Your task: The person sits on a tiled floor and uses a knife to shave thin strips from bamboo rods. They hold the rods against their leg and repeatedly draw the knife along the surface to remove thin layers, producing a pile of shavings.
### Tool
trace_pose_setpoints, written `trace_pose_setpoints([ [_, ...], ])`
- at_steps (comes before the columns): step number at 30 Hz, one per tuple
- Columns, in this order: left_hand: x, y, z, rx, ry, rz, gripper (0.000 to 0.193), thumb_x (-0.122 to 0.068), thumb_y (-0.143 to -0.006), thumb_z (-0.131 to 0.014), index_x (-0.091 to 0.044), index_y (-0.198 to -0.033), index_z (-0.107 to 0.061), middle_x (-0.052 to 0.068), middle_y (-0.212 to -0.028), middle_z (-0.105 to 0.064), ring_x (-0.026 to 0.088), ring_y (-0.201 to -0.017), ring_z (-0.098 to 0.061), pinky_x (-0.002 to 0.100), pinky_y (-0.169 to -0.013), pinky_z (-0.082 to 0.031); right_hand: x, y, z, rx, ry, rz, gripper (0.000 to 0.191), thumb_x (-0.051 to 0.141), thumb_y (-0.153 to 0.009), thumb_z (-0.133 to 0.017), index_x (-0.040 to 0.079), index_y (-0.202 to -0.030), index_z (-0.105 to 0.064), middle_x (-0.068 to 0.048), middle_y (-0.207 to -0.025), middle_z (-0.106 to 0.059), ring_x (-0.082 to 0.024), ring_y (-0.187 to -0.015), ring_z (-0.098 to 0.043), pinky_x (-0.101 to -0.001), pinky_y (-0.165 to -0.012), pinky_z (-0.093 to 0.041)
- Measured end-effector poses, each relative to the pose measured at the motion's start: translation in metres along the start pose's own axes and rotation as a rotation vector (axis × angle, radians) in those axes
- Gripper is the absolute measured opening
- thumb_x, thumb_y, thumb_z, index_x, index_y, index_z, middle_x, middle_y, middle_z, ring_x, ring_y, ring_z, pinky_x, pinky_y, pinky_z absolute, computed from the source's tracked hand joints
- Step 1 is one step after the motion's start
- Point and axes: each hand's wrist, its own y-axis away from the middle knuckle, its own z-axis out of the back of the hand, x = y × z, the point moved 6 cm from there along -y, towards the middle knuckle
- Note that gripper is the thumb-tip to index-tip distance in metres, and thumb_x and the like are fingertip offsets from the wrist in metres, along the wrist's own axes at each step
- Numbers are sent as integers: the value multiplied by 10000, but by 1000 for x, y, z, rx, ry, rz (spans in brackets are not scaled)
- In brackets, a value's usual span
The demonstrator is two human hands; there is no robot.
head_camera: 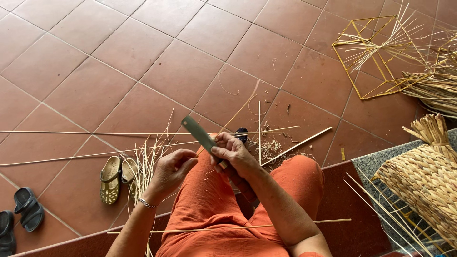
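The thin bamboo strip (pixel 238 116) is pale and long, held over the lap, against the knife (pixel 200 134). The right hand (pixel 235 157) grips the knife handle; the left hand (pixel 173 169) pinches the strip. Shavings (pixel 269 148) on the floor (pixel 119 62) suggest much shaving is done; many strips (pixel 143 166) wait.

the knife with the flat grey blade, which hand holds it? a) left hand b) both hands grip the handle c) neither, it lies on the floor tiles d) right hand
d: the right hand is closed round the handle of the knife, its blade angled up and to the left, while the left hand pinches a thin bamboo strip beside it.
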Motion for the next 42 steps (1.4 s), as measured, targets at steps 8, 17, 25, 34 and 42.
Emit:
trace_pose_setpoints([
  [8,-8,-9,7,-4,-66,-99,80,-112,-883,-771,-63,-942,-747,25,-759,-720,86,-657,-614,255,-581,-506,4,3,-2,67,-104,-10,178,73,-1027,-609,29,-1173,-518,-114,-740,-677,-152,-541,-630,-265,-488,-536],
  [17,28,5,24,24,-33,-24,78,-120,-866,-773,-76,-929,-760,6,-782,-756,66,-705,-659,239,-621,-548,31,2,26,6,-177,116,144,51,-998,-632,47,-1114,-547,-129,-754,-688,-183,-559,-652,-287,-464,-547],
  [25,49,16,39,50,-10,48,50,-113,-868,-771,-78,-904,-775,-6,-764,-748,74,-688,-637,241,-596,-548,41,4,54,-61,-201,155,140,35,-1001,-621,39,-1122,-551,-150,-761,-687,-209,-564,-658,-313,-457,-550],
  [34,59,34,63,24,-5,37,68,-88,-842,-781,-72,-908,-781,-7,-769,-738,76,-707,-631,237,-619,-540,54,9,72,-116,-202,227,188,61,-997,-643,57,-1162,-552,-144,-759,-696,-213,-541,-649,-308,-443,-528],
  [42,47,52,130,-270,-149,6,63,-50,-933,-729,-66,-989,-753,6,-857,-721,82,-739,-621,249,-612,-523,68,19,126,-412,-188,373,186,199,-1088,-586,53,-1178,-658,-88,-695,-646,-163,-503,-565,-269,-425,-480],
])
